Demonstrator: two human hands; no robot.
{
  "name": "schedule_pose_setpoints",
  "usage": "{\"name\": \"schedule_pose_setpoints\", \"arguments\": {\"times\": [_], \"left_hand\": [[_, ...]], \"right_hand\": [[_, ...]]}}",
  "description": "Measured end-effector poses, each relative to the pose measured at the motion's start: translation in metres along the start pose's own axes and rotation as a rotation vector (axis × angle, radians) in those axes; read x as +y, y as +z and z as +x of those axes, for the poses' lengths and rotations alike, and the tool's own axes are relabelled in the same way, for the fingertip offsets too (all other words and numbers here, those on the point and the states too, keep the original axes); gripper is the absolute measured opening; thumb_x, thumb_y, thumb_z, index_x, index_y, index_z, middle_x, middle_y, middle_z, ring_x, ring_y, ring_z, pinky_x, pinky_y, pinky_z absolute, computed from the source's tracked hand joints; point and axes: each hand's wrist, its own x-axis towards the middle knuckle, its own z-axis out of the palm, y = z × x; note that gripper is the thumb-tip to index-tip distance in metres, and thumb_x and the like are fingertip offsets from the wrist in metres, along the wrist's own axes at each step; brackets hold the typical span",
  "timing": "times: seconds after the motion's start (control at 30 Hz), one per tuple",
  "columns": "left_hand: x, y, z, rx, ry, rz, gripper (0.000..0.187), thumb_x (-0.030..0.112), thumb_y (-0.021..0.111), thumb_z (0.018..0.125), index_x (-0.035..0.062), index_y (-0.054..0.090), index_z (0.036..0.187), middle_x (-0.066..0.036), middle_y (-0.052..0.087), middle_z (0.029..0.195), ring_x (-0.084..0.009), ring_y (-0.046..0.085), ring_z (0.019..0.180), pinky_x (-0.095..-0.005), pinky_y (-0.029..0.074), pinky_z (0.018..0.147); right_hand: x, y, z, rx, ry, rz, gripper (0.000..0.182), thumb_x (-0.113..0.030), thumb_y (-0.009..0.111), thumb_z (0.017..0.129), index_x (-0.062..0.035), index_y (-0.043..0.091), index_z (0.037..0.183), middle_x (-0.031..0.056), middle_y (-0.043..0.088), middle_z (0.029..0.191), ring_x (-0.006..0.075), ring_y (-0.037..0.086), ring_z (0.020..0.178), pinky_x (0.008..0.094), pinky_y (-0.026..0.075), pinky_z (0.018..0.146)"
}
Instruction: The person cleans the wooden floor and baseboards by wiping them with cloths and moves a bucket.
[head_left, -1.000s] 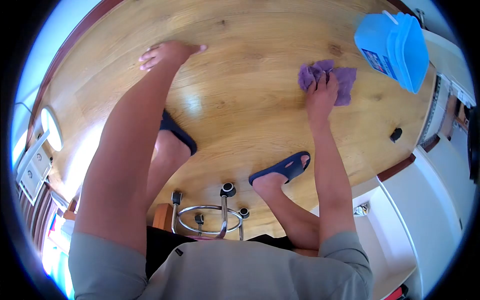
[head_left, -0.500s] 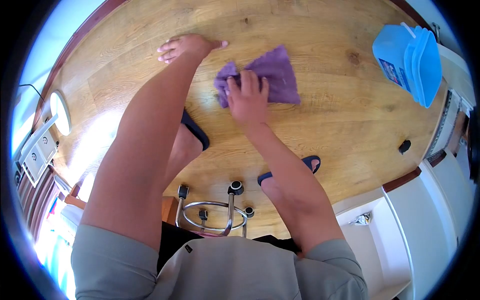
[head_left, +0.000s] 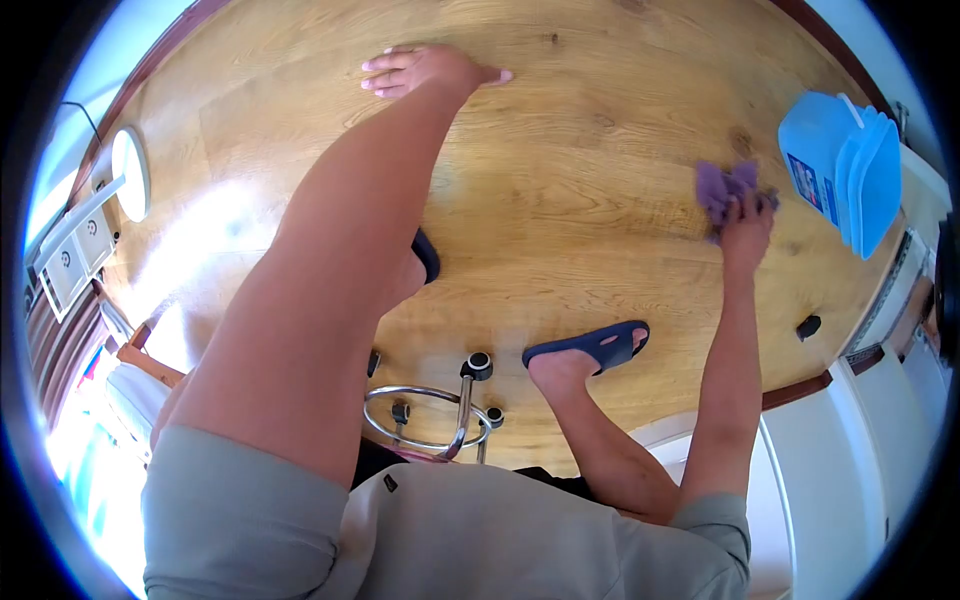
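Note:
My left hand (head_left: 432, 72) rests palm down on the wooden floor (head_left: 560, 140), its fingers spread and the thumb pointing right. Nothing is under it that I can see. Out to the right, my right hand (head_left: 746, 238) presses down with bent fingers on a purple cloth (head_left: 722, 190). The cloth is bunched up and lies against the floor around the fingertips, its folds partly covered by the hand. Just beyond it stands a blue plastic bucket (head_left: 808, 125), apart from the hand.
A metal stool base on casters (head_left: 462, 408) stands behind my feet, and a dark blue slipper (head_left: 600, 348) is on my right foot. A small black object (head_left: 808, 327) lies on the floor at right. At left are a white round-headed lamp (head_left: 130, 175) and a socket panel (head_left: 72, 258).
My right hand has swept the purple cloth rightward toward the bucket, and the spread cloth is now bunched. My left hand appears higher and further right as the view shifted.

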Motion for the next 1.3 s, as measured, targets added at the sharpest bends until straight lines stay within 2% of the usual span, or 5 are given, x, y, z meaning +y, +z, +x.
{"name": "schedule_pose_setpoints", "arguments": {"times": [0.3, 0.43, 0.67, 1.0, 1.3], "left_hand": [[0.0, -0.007, -0.009, -0.033, 0.007, -0.053, 0.159, 0.064, 0.09, 0.061, -0.0164, -0.013, 0.151, -0.045, -0.012, 0.156, -0.0592, -0.005, 0.149, -0.0632, 0.01, 0.123], [-0.001, -0.005, -0.006, -0.034, 0.011, -0.056, 0.159, 0.064, 0.09, 0.061, -0.0166, -0.013, 0.151, -0.045, -0.012, 0.157, -0.0594, -0.006, 0.148, -0.0637, 0.009, 0.122], [0.0, -0.009, -0.01, -0.024, 0.006, -0.044, 0.157, 0.066, 0.089, 0.061, -0.0156, -0.008, 0.153, -0.045, -0.011, 0.157, -0.0586, -0.005, 0.149, -0.0622, 0.008, 0.123], [-0.003, -0.003, -0.007, -0.005, 0.022, -0.038, 0.159, 0.069, 0.089, 0.058, -0.0171, -0.007, 0.152, -0.045, -0.012, 0.156, -0.0589, -0.003, 0.149, -0.061, 0.009, 0.123], [-0.001, -0.002, -0.002, 0.015, 0.009, -0.013, 0.161, 0.07, 0.089, 0.057, -0.0169, -0.007, 0.152, -0.045, -0.007, 0.157, -0.0585, 0.0, 0.149, -0.0608, 0.011, 0.123]], "right_hand": [[-0.153, 0.006, -0.009, 0.157, -0.129, 0.176, 0.033, -0.019, 0.066, 0.083, -0.0041, 0.069, 0.113, 0.0178, 0.063, 0.099, 0.0376, 0.061, 0.095, 0.0522, 0.049, 0.082], [-0.289, -0.029, -0.029, -0.262, -0.203, 0.287, 0.033, -0.021, 0.062, 0.088, -0.0092, 0.066, 0.119, 0.0094, 0.06, 0.101, 0.0295, 0.057, 0.101, 0.0492, 0.045, 0.078], [-0.429, -0.046, -0.046, -0.264, -0.345, 0.592, 0.031, -0.02, 0.054, 0.091, -0.0102, 0.068, 0.117, 0.0071, 0.061, 0.107, 0.0252, 0.057, 0.106, 0.0468, 0.042, 0.086], [-0.246, -0.027, -0.019, -0.159, -0.3, 0.224, 0.03, -0.027, 0.069, 0.088, -0.0258, 0.07, 0.118, 0.006, 0.057, 0.094, 0.0271, 0.058, 0.098, 0.047, 0.047, 0.08], [-0.125, -0.007, -0.023, 0.01, -0.115, 0.195, 0.028, -0.023, 0.071, 0.084, -0.0128, 0.069, 0.11, 0.0131, 0.058, 0.102, 0.0354, 0.058, 0.101, 0.0501, 0.048, 0.081]]}}
